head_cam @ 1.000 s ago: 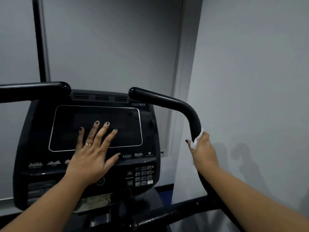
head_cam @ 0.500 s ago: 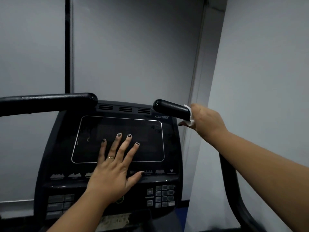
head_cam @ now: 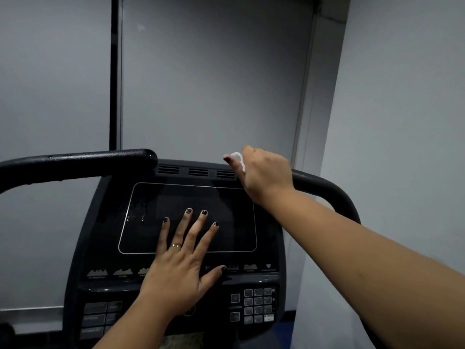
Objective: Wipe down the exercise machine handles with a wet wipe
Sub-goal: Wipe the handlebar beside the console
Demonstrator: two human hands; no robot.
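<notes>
My right hand (head_cam: 261, 172) grips the inner end of the black right handle (head_cam: 324, 187), with a white wet wipe (head_cam: 239, 161) wrapped between palm and bar. Only a small edge of the wipe shows beside my thumb. The handle curves right and down behind my forearm. On the dark screen of the console (head_cam: 105, 248) my left hand (head_cam: 181, 263) lies flat with fingers spread. The black left handle (head_cam: 75, 163) runs off the left edge, untouched.
A keypad (head_cam: 256, 306) sits at the console's lower right and grey buttons at its lower left. Grey walls stand close behind and to the right. A black vertical strip (head_cam: 115, 71) runs up the back wall.
My right hand with the wipe has slid up the right handle from its vertical bend and along to the inner tip. The left hand has stayed flat on the screen.
</notes>
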